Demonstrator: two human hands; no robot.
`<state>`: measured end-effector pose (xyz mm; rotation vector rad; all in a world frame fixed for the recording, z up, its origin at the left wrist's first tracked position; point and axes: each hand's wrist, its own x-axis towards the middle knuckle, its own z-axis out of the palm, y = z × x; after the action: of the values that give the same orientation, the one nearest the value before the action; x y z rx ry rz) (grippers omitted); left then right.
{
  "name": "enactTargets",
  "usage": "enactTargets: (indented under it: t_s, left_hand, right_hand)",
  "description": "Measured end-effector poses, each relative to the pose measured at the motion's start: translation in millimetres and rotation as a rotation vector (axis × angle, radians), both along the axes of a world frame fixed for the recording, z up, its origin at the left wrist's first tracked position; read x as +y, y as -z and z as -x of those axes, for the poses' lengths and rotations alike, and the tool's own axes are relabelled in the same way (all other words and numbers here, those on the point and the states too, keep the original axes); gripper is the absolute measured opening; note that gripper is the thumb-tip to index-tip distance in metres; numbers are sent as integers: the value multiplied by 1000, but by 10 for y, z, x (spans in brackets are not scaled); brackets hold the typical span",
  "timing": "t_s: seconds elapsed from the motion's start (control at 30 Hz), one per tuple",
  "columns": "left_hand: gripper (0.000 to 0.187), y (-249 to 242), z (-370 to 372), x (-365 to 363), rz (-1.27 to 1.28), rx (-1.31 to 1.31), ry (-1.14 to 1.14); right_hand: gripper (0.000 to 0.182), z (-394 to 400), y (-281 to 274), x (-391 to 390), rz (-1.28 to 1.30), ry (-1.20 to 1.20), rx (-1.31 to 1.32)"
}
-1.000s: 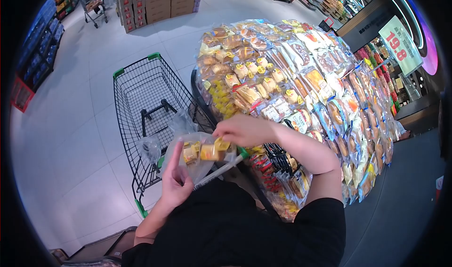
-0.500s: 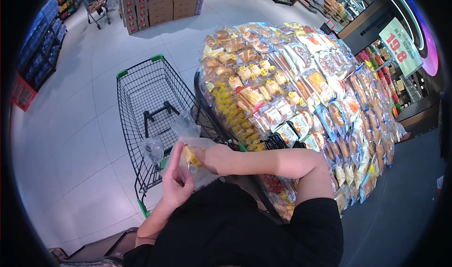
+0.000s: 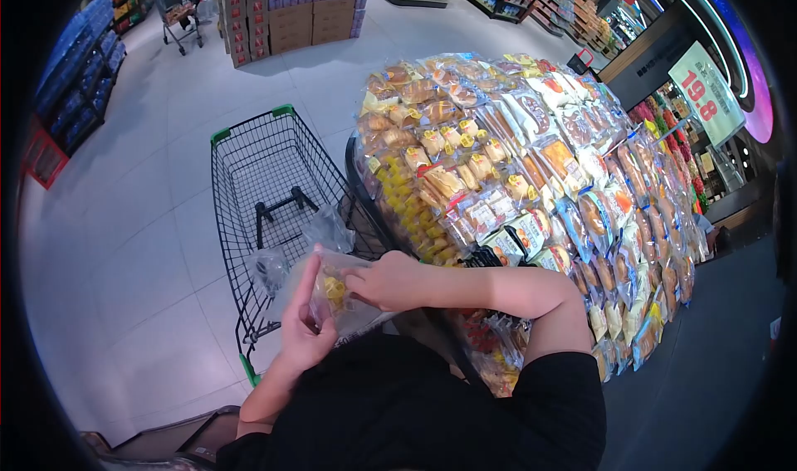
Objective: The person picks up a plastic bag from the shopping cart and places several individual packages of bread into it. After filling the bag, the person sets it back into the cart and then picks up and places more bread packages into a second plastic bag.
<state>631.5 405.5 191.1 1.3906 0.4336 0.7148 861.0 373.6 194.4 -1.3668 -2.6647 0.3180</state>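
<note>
My left fingers (image 3: 308,282) touched the translucent plastic bag (image 3: 292,290) at its 9 o'clock side, forefinger straight and thumb apart from it; I could not tell how firmly they gripped. My right fingers (image 3: 357,282) were bent at its 3 o'clock side, just beside the yellow-labelled bread packet (image 3: 334,292) inside; whether they grasped anything I could not tell. From that bag, the black wire shopping cart (image 3: 278,180) stood towards 11 o'clock, with one clear crumpled bag (image 3: 329,229) at 12 and another clear bag (image 3: 269,270) at 10. Towards 2 o'clock spread the heaped display of wrapped breads (image 3: 515,185), the "19.8" price sign (image 3: 707,93) beyond it; stacked cartons (image 3: 290,29) stood far off, near 12.
</note>
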Motion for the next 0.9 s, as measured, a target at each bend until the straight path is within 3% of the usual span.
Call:
enactTargets:
  t_s: [0.07, 0.13, 0.2, 0.23, 0.3, 0.4, 0.5, 0.73, 0.8, 0.87, 0.9]
  left_hand:
    - [86, 56, 8, 31, 86, -76, -133]
    - [86, 184, 50, 71, 39, -32, -161]
    - [85, 224, 59, 63, -7, 9, -175]
    - [86, 218, 51, 49, -17, 13, -175]
    - [86, 190, 42, 18, -28, 12, -184]
    - [87, 133, 79, 5, 22, 0, -176]
    - [89, 172, 114, 27, 9, 24, -156]
    - [92, 163, 53, 18, 40, 31, -187]
    - [92, 126, 21, -1, 18, 32, -195]
    - [67, 27, -17, -37, 19, 2, -210]
    - [67, 66, 4, -24, 19, 3, -213]
  right_hand:
    - [16, -238, -355, 68, -197, 105, 93]
    - [14, -628, -565, 228, -248, 501, 163]
    - [24, -1248, -675, 393, -183, 815, -67]
    - [25, -1522, -763, 485, -22, 993, -246]
    - [29, -2103, -717, 523, 99, 1127, -338]
    - [35, -2664, -413, 528, 156, 1235, -418]
    - [42, -2738, -233, 561, 303, 1280, -435]
    - [57, -2743, -158, 584, 322, 1313, -414]
    - [55, -2816, -96, 549, 128, 1344, -278]
    - [54, -3007, -42, 513, 122, 1332, -125]
    - [53, -3015, -65, 515, 117, 1315, 27]
